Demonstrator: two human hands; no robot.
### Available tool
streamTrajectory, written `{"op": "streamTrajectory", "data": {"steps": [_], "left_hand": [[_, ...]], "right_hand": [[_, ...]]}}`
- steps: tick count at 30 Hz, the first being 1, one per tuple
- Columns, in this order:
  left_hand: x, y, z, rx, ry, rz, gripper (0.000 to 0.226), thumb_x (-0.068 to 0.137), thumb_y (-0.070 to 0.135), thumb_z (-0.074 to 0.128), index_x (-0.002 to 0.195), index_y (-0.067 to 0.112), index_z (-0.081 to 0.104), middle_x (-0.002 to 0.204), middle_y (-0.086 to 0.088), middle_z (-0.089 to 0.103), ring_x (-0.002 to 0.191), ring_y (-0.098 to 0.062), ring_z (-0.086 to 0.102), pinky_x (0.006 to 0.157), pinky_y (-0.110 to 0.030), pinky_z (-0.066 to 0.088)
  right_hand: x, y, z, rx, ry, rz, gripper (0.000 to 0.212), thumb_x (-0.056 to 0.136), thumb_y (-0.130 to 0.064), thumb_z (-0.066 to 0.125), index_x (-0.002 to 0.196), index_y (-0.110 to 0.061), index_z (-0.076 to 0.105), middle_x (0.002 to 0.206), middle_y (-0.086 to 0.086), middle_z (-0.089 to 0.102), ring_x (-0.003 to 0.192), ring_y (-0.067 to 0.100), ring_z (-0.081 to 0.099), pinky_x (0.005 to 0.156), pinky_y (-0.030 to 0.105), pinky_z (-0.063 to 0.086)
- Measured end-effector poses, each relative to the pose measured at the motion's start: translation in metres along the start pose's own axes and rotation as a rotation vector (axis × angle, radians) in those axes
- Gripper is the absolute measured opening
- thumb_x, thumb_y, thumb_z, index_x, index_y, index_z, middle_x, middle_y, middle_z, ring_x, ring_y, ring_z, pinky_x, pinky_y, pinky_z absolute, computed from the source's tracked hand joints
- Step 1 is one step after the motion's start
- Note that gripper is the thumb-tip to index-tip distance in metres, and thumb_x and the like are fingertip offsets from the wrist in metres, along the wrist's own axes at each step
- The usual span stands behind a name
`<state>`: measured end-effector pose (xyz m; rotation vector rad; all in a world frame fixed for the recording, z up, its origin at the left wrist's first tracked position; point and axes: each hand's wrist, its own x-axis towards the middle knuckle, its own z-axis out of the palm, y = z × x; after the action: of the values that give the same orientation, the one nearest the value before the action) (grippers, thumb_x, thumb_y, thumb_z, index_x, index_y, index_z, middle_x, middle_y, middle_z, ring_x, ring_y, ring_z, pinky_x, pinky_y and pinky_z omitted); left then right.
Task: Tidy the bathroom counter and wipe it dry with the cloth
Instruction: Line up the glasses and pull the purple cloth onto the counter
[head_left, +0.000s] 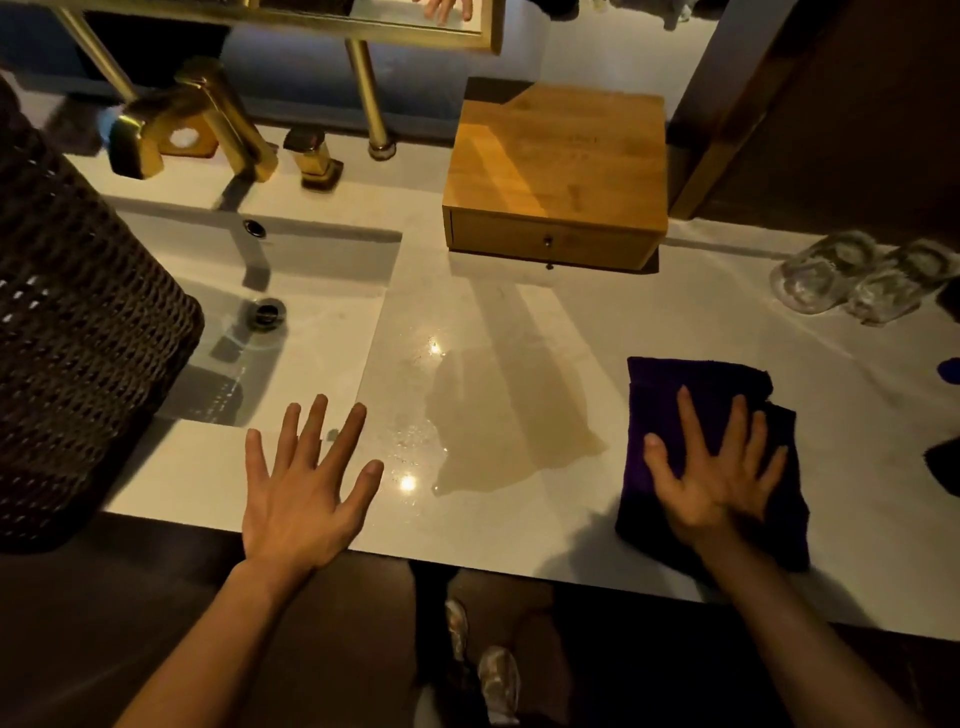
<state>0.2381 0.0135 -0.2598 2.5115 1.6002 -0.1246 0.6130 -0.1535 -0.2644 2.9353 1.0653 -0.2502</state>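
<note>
A dark purple cloth (675, 384) lies folded flat on the white counter (571, 332) at the front right. My right hand (717, 467) presses flat on it with fingers spread. My left hand (306, 478) hovers open, fingers apart, over the counter's front edge beside the sink. Between the two hands a puddle of water (498, 431) spreads on the counter, with droplets on its left side.
A white sink (311, 322) with a gold tap (197, 119) is at the left. A dark woven basket (78, 322) stands at the far left. A wooden drawer box (556, 176) sits at the back. Two glass tumblers (857, 275) lie at the right.
</note>
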Motion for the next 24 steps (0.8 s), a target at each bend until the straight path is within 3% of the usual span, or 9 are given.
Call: {"op": "streamTrajectory", "data": {"steps": [8, 17, 24], "left_hand": [[0.001, 0.001, 0.003, 0.012, 0.003, 0.002, 0.066, 0.096, 0.071, 0.013, 0.157, 0.049, -0.002, 0.17, -0.001, 0.01, 0.158, -0.023, -0.001, 0.124, -0.059, -0.003], [0.0, 0.001, 0.003, 0.009, 0.014, 0.001, 0.067, 0.096, 0.071, 0.013, 0.157, 0.049, 0.0, 0.17, 0.0, 0.012, 0.158, -0.022, 0.001, 0.124, -0.059, 0.002], [-0.001, -0.001, 0.004, 0.004, 0.023, 0.01, 0.067, 0.096, 0.071, 0.013, 0.157, 0.049, -0.002, 0.17, 0.0, 0.011, 0.158, -0.022, 0.001, 0.124, -0.058, 0.001]], "right_hand": [[-0.011, -0.04, 0.006, 0.059, 0.018, -0.07, 0.073, 0.089, -0.07, 0.016, 0.156, -0.044, 0.006, 0.165, 0.018, 0.002, 0.152, 0.038, -0.002, 0.119, 0.063, -0.001], [0.001, -0.069, -0.002, 0.056, -0.025, -0.221, 0.071, 0.091, -0.07, 0.016, 0.155, -0.045, -0.004, 0.165, 0.017, -0.003, 0.152, 0.039, -0.009, 0.118, 0.063, -0.005], [0.011, -0.079, -0.002, 0.047, -0.015, -0.263, 0.074, 0.089, -0.073, 0.013, 0.155, -0.044, -0.002, 0.165, 0.016, 0.002, 0.152, 0.039, -0.004, 0.119, 0.063, -0.003]]}}
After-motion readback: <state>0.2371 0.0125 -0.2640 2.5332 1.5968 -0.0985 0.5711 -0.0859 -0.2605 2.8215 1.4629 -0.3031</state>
